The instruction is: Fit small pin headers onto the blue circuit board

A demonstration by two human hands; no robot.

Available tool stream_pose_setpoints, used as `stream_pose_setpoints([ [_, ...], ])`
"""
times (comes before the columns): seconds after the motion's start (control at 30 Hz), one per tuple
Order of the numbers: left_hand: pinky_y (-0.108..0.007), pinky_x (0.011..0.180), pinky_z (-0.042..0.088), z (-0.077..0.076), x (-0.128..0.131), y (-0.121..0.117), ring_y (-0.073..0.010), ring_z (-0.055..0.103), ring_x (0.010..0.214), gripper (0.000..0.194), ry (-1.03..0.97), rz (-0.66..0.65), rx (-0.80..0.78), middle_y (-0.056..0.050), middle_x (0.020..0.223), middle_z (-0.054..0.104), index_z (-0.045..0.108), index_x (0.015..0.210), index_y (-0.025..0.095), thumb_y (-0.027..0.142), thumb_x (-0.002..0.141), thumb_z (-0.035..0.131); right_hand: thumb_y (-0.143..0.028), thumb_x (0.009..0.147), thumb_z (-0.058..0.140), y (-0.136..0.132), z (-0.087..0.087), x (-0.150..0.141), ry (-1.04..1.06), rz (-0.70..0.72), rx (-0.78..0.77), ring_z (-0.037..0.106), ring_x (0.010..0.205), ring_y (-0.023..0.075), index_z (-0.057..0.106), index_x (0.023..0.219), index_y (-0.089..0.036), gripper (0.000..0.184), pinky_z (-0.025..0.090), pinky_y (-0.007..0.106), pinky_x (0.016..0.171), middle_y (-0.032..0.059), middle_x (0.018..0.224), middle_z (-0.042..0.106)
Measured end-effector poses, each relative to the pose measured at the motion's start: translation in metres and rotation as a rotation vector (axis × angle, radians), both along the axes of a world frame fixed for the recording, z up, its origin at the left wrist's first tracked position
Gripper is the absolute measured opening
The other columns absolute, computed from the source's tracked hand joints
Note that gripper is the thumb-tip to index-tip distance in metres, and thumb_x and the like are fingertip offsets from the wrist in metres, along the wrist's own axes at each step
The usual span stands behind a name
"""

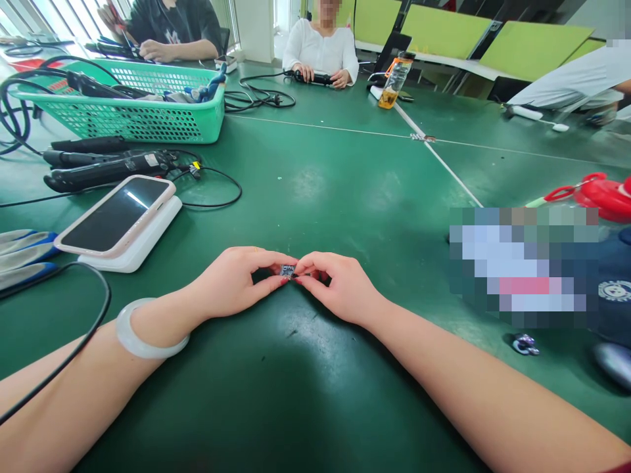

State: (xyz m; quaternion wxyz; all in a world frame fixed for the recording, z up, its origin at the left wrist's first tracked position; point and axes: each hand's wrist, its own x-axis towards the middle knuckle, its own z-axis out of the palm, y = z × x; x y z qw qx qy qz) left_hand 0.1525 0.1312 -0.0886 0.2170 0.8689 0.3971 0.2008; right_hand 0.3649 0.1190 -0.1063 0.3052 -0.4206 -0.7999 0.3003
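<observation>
Near the middle of the green table (pixel 315 197), my left hand (pixel 236 279) pinches a small circuit board (pixel 287 270) between thumb and fingers. My right hand (pixel 338 282) meets it from the other side, its thumb and fingers closed in a pinch at the board's right edge. A tiny dark piece shows between the right fingertips, too small to name. The fingertips of both hands almost touch. A pale bangle (pixel 129 335) circles my left wrist.
To the left are a phone (pixel 116 217) on a white box (pixel 140 243), gloves (pixel 24 256), black hair straighteners (pixel 108 169) and a green basket (pixel 148 118) holding cables. A bottle (pixel 394 82) stands farther back. On the right lies a purple metallic trinket (pixel 525 344). Other people sit around the table.
</observation>
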Motion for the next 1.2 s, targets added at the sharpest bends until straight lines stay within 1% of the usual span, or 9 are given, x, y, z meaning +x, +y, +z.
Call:
stream_pose_setpoints([
  [0.2,-0.023,0.069,0.050,0.0014,0.0006,-0.0002,-0.0150,0.065,0.076,0.032,0.010,0.014,0.000,-0.001,0.086,0.072,0.068,0.111,0.026,0.040,0.088,0.052,-0.018,0.085,0.061,0.0017,-0.0018,0.0001,0.030,-0.037,-0.016,0.060,0.072,0.0108,0.069,0.087,-0.023,0.009,0.044,0.024,0.071,-0.0028,0.084,0.071],
  [0.47,-0.024,0.071,0.049,0.0003,0.0014,0.0004,-0.0144,0.064,0.074,0.032,0.022,0.012,0.034,0.000,0.086,0.071,0.068,0.113,0.027,0.040,0.088,0.052,-0.020,0.086,0.062,0.0004,0.0017,-0.0008,0.007,-0.047,0.005,0.059,0.071,0.0113,0.070,0.085,-0.022,0.008,0.043,0.024,0.070,-0.0022,0.080,0.070],
  [0.7,-0.024,0.070,0.049,0.0007,0.0008,-0.0001,-0.0149,0.064,0.076,0.033,0.029,0.008,0.030,-0.001,0.087,0.071,0.067,0.114,0.027,0.040,0.089,0.051,-0.023,0.086,0.062,0.0001,0.0009,-0.0004,-0.003,-0.059,0.017,0.056,0.068,0.0109,0.069,0.085,-0.022,0.008,0.042,0.024,0.068,-0.0022,0.076,0.067],
  [1.03,-0.023,0.071,0.048,0.0001,-0.0008,0.0003,-0.0146,0.064,0.076,0.037,0.035,-0.020,0.021,0.000,0.086,0.071,0.062,0.121,0.027,0.041,0.088,0.053,-0.025,0.086,0.062,0.0003,0.0008,-0.0003,-0.032,-0.064,0.027,0.055,0.065,0.0108,0.069,0.084,-0.021,0.008,0.041,0.024,0.065,-0.0011,0.077,0.067],
  [1.2,-0.022,0.071,0.048,0.0019,-0.0001,-0.0007,-0.0144,0.064,0.076,0.036,0.029,-0.026,0.013,0.000,0.084,0.071,0.062,0.120,0.026,0.039,0.088,0.053,-0.027,0.087,0.061,-0.0004,-0.0003,-0.0005,-0.053,-0.049,0.060,0.055,0.064,0.0112,0.070,0.090,-0.021,0.012,0.042,0.025,0.064,0.0001,0.075,0.066],
])
